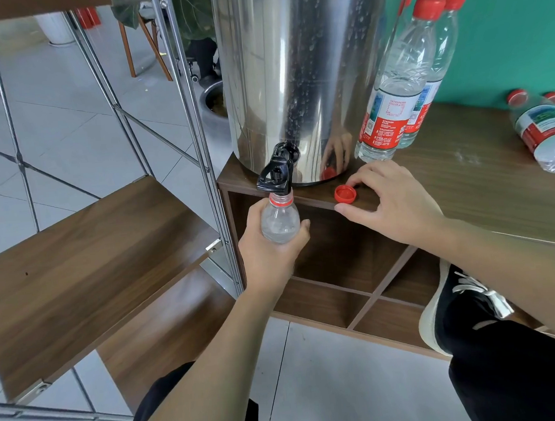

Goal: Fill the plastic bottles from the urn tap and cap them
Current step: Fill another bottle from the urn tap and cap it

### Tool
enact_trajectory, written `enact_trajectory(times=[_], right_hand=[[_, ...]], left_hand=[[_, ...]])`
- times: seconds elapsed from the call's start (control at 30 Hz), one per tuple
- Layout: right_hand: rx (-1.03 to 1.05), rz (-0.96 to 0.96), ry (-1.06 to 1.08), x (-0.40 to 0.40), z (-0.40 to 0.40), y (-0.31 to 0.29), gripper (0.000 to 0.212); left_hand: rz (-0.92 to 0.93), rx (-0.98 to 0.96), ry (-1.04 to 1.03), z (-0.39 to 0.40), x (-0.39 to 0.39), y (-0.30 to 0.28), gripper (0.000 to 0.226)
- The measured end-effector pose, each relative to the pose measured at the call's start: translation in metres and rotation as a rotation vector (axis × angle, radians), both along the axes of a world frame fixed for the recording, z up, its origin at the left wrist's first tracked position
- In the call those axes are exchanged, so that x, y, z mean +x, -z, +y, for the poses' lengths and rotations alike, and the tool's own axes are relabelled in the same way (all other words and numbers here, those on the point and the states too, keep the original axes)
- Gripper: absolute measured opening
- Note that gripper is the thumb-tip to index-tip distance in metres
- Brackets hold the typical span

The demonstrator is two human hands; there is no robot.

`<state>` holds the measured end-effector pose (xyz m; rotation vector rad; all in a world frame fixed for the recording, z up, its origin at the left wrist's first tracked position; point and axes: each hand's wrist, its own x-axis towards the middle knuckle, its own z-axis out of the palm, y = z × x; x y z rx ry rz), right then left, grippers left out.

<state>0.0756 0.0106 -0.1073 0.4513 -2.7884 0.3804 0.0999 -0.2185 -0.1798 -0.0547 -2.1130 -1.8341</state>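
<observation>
Left hand (266,248): fingers wrapped round an uncapped bottle (280,222), holding it upright with its neck directly under the tap.
Bottle: clear plastic, red neck ring, mouth just below the tap outlet; water level cannot be told.
Tap (274,173): black, at the foot of the urn (304,73), directly above the left fingers.
Right hand (392,200): on the counter (467,167), fingers spread narrowly around a cap (345,193); thumb on the counter's front edge, forefinger behind the cap. Whether the fingers touch the cap cannot be told.
Cap: red, lying open side up on the counter, between the right thumb and forefinger, just right of the bottle.
Urn: steel, beaded with droplets, standing on the counter's left end, beyond both hands.
Capped bottles (402,85): two upright, red caps, beyond the right fingers, beside the urn.
Lying bottles (544,130): two on their sides, capped, well to the right of the right hand.
</observation>
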Motion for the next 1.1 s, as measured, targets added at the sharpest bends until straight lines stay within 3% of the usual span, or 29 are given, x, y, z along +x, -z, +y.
enact_trajectory(times=[0.87, 1.1], right_hand=[[0.024, -0.01, -0.004, 0.003, 0.0, -0.001, 0.054], [-0.036, 0.08, -0.029, 0.008, -0.003, -0.01, 0.06]], left_hand=[[-0.025, 0.018, 0.011, 0.0, 0.003, -0.003, 0.06], [-0.024, 0.0, 0.01, 0.001, 0.003, -0.006, 0.059]])
